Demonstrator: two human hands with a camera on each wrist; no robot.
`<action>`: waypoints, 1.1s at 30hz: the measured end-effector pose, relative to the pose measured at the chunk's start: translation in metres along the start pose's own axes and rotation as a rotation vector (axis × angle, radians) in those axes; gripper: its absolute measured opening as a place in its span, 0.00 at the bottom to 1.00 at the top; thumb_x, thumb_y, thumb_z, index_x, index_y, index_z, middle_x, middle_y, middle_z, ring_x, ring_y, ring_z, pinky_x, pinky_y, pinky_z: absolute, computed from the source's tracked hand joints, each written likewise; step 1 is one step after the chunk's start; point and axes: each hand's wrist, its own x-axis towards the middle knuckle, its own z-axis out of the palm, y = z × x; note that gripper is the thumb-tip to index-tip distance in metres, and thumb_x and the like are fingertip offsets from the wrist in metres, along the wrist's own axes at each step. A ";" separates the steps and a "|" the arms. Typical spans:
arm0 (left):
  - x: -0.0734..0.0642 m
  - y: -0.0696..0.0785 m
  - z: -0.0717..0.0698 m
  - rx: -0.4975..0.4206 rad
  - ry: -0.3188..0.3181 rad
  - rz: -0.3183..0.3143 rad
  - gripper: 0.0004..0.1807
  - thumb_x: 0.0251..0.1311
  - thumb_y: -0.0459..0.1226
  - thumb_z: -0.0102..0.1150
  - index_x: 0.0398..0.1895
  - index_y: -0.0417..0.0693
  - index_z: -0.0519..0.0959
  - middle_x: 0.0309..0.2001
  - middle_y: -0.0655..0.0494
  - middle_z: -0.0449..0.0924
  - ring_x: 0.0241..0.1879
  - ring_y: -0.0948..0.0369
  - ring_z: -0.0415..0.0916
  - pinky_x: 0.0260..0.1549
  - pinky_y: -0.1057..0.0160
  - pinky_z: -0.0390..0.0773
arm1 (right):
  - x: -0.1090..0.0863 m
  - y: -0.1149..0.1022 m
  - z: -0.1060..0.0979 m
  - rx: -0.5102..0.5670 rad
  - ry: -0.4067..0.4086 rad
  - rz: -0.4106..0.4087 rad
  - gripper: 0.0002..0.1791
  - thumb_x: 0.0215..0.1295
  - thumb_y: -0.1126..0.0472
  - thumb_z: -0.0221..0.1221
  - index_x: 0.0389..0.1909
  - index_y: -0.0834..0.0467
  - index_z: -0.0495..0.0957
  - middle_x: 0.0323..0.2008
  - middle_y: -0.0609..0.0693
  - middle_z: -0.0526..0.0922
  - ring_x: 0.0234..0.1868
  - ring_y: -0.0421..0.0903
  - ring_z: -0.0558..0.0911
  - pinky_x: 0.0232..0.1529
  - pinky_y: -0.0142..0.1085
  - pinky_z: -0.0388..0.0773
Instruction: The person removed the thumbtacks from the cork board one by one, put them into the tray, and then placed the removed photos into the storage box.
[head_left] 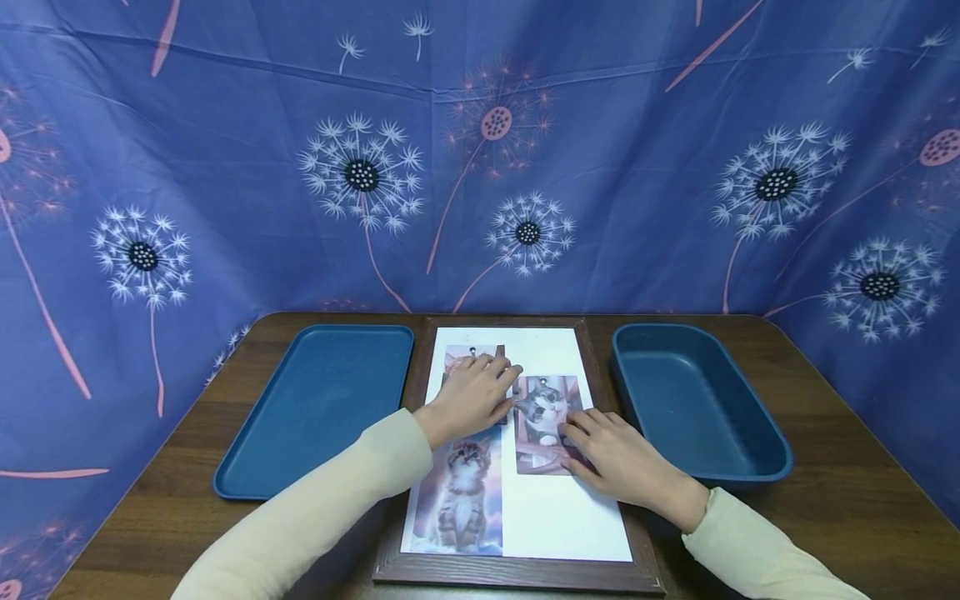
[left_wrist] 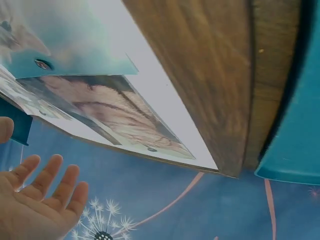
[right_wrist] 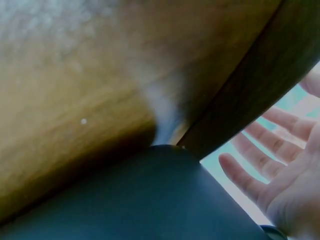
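A white board in a dark wooden frame bears several cat photos. My left hand lies over the upper-left photo, hiding much of it, its fingertips near the left edge of the grey-and-white cat photo. On that photo's right edge rest the fingers of my right hand. Below the left hand is a kitten photo with a purple-pink background. Small dark pins show at the photos' tops, such as one pin in the left wrist view. Both hands have loosely extended fingers and grip nothing visible.
A flat blue tray lies left of the frame on the brown wooden table. To the right stands a deeper blue bin, close beside the right forearm. Behind the table hangs a blue dandelion-patterned cloth.
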 end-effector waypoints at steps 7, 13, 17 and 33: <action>0.012 0.006 0.004 0.000 -0.009 0.013 0.24 0.64 0.51 0.45 0.60 0.54 0.65 0.53 0.57 0.72 0.51 0.58 0.72 0.50 0.57 0.72 | 0.000 -0.001 0.000 -0.009 -0.013 0.003 0.25 0.57 0.45 0.58 0.50 0.58 0.77 0.49 0.55 0.78 0.50 0.52 0.77 0.50 0.49 0.74; 0.021 0.010 0.007 -0.010 -0.019 0.029 0.23 0.63 0.50 0.48 0.58 0.53 0.66 0.51 0.57 0.74 0.48 0.58 0.73 0.46 0.60 0.74 | -0.001 0.000 0.001 -0.013 -0.023 0.003 0.26 0.57 0.45 0.58 0.51 0.58 0.77 0.49 0.55 0.78 0.51 0.52 0.77 0.50 0.49 0.74; 0.027 0.014 0.009 -0.022 -0.043 0.027 0.24 0.62 0.49 0.50 0.59 0.52 0.66 0.52 0.56 0.74 0.49 0.58 0.73 0.49 0.61 0.74 | -0.001 0.000 0.001 -0.004 -0.027 0.002 0.26 0.57 0.45 0.58 0.51 0.58 0.76 0.49 0.55 0.78 0.50 0.52 0.77 0.50 0.49 0.74; 0.054 0.017 0.006 -0.091 -0.069 -0.002 0.24 0.58 0.48 0.57 0.57 0.57 0.68 0.50 0.61 0.75 0.48 0.60 0.73 0.48 0.60 0.73 | 0.000 0.000 0.001 0.008 -0.019 0.002 0.25 0.56 0.45 0.59 0.51 0.57 0.77 0.49 0.54 0.78 0.51 0.52 0.76 0.50 0.49 0.73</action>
